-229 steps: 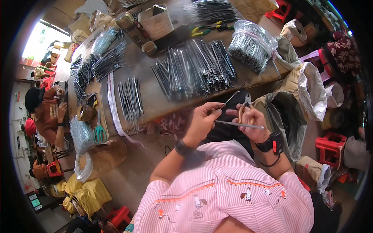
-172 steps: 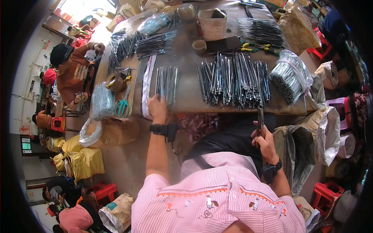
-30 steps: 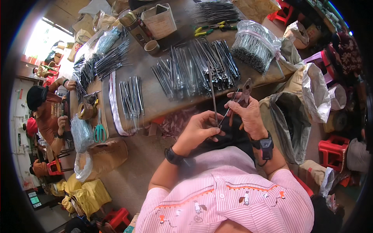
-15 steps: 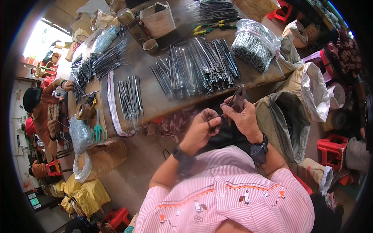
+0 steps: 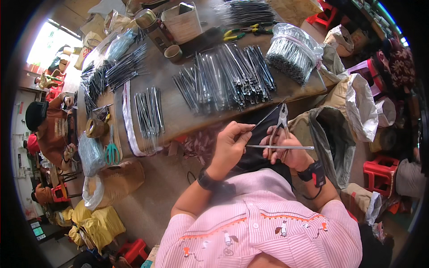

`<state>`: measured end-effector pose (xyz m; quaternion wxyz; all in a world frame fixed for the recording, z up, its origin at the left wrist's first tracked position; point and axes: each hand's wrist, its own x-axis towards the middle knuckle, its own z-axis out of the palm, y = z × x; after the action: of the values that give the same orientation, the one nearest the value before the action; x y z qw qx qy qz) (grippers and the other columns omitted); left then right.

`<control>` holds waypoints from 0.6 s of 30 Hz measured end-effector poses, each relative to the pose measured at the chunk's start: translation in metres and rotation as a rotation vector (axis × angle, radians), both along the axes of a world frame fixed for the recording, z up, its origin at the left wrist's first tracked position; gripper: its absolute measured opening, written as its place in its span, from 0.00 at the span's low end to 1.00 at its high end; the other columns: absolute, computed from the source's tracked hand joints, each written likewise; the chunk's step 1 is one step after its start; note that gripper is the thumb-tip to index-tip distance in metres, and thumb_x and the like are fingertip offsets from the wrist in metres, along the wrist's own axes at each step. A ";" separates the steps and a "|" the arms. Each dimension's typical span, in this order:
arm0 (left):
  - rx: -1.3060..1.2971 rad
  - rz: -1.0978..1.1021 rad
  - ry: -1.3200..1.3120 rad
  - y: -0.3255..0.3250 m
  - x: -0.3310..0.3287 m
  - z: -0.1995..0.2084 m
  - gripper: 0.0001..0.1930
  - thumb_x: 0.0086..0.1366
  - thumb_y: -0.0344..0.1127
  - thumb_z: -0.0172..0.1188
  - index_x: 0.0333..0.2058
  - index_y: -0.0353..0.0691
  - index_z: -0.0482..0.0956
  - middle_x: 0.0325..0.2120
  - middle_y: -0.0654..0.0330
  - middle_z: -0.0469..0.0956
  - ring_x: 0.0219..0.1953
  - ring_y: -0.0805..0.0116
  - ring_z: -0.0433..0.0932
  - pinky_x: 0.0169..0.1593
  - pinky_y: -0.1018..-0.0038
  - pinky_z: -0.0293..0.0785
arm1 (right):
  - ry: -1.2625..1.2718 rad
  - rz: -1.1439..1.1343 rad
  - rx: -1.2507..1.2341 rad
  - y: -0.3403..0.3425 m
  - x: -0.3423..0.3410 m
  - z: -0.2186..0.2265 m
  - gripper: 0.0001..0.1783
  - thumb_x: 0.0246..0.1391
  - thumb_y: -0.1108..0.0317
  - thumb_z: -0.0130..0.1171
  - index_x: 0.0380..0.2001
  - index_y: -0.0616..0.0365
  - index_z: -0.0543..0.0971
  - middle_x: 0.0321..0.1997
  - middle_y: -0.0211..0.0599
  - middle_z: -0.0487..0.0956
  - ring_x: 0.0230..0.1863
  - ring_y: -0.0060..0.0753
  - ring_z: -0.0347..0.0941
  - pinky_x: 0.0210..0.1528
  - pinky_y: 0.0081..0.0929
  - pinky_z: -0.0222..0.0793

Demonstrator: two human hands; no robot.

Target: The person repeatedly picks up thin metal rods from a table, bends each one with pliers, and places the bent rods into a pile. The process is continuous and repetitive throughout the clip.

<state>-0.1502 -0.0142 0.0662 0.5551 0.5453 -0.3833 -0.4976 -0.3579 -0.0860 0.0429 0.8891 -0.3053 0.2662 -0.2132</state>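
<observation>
My left hand (image 5: pixel 233 142) is closed, thumb and fingertips pinching a thin dark metal strip (image 5: pixel 268 115) that slants up to the right. A second, silvery metal strip (image 5: pixel 292 147) runs level from beside its lower fingers, across the handles of the pliers (image 5: pixel 282 118). My right hand (image 5: pixel 295 156) is wrapped round those pliers; their jaws point up, near the dark strip's far end. Whether jaws and strip touch, I cannot tell. Beyond my hands, many similar strips (image 5: pixel 223 80) lie fanned on the table (image 5: pixel 178 123), with a smaller row (image 5: pixel 149 111) to their left.
A plastic-wrapped strip bundle (image 5: pixel 292 53) sits at the table's right. Farther back are more pliers (image 5: pixel 241 32), a cup (image 5: pixel 173 53) and a flask (image 5: pixel 152 29). Teal scissors (image 5: pixel 112 152) lie left. An open sack (image 5: pixel 333 143) stands right. Another person (image 5: pixel 51 129) sits far left.
The pliers have turned, their jaws now upright and plainly seen, and my right hand has dropped lower. Both strips now show clearly. The person at far left has lowered their hands.
</observation>
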 end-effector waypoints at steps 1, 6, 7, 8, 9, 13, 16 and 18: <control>-0.036 0.006 -0.069 0.000 0.000 0.001 0.10 0.61 0.21 0.55 0.41 0.35 0.80 0.28 0.68 0.71 0.21 0.85 0.67 0.23 0.86 0.63 | 0.079 0.031 -0.084 0.002 -0.001 0.001 0.27 0.43 0.75 0.48 0.51 0.61 0.66 0.45 0.54 0.74 0.37 0.40 0.77 0.34 0.25 0.78; -0.128 0.017 -0.222 -0.004 -0.001 0.001 0.11 0.61 0.19 0.55 0.41 0.34 0.80 0.27 0.67 0.69 0.23 0.84 0.66 0.24 0.84 0.63 | 0.555 0.224 -0.620 0.002 0.002 0.004 0.41 0.38 0.74 0.50 0.63 0.56 0.60 0.48 0.41 0.71 0.49 0.39 0.69 0.44 0.29 0.68; -0.155 0.024 -0.264 -0.005 -0.001 0.001 0.11 0.61 0.19 0.55 0.40 0.34 0.81 0.27 0.67 0.69 0.23 0.83 0.66 0.24 0.84 0.63 | 0.576 0.231 -0.775 0.001 0.002 0.005 0.42 0.37 0.74 0.51 0.63 0.56 0.59 0.48 0.43 0.71 0.48 0.43 0.69 0.45 0.30 0.68; -0.171 0.027 -0.280 -0.007 -0.001 0.000 0.11 0.61 0.19 0.55 0.40 0.34 0.81 0.27 0.67 0.69 0.23 0.83 0.66 0.25 0.84 0.63 | 0.643 0.248 -0.915 -0.001 0.001 0.007 0.43 0.36 0.74 0.51 0.64 0.56 0.59 0.48 0.45 0.71 0.47 0.47 0.69 0.46 0.32 0.68; -0.188 0.033 -0.297 -0.008 -0.001 0.000 0.11 0.61 0.19 0.55 0.40 0.34 0.80 0.27 0.67 0.69 0.24 0.83 0.66 0.25 0.84 0.63 | 0.733 0.278 -1.038 -0.003 0.001 0.008 0.45 0.35 0.74 0.51 0.64 0.56 0.58 0.48 0.47 0.71 0.46 0.51 0.69 0.47 0.34 0.68; -0.156 0.039 -0.279 -0.007 -0.002 0.001 0.10 0.61 0.20 0.55 0.40 0.34 0.80 0.27 0.67 0.70 0.25 0.83 0.66 0.27 0.84 0.63 | 0.724 0.238 -1.070 -0.009 0.002 0.015 0.42 0.37 0.74 0.51 0.63 0.56 0.62 0.49 0.52 0.71 0.45 0.57 0.69 0.49 0.40 0.68; -0.111 0.042 -0.256 -0.006 -0.001 0.000 0.10 0.62 0.21 0.55 0.40 0.34 0.79 0.28 0.67 0.72 0.26 0.83 0.67 0.28 0.85 0.63 | 0.634 0.135 -1.184 -0.010 0.006 0.018 0.35 0.39 0.74 0.50 0.58 0.58 0.67 0.45 0.52 0.74 0.42 0.56 0.71 0.48 0.41 0.68; -0.152 0.046 -0.293 -0.008 -0.002 -0.001 0.09 0.62 0.21 0.55 0.41 0.34 0.79 0.28 0.67 0.73 0.26 0.83 0.68 0.28 0.85 0.64 | 0.600 0.052 -1.222 -0.009 0.009 0.018 0.30 0.40 0.75 0.50 0.53 0.59 0.72 0.40 0.52 0.76 0.40 0.55 0.73 0.45 0.39 0.69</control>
<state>-0.1519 -0.0222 0.0647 0.5441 0.5772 -0.4840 -0.3695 -0.3491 -0.0955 0.0614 0.4494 -0.8050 0.3254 -0.2099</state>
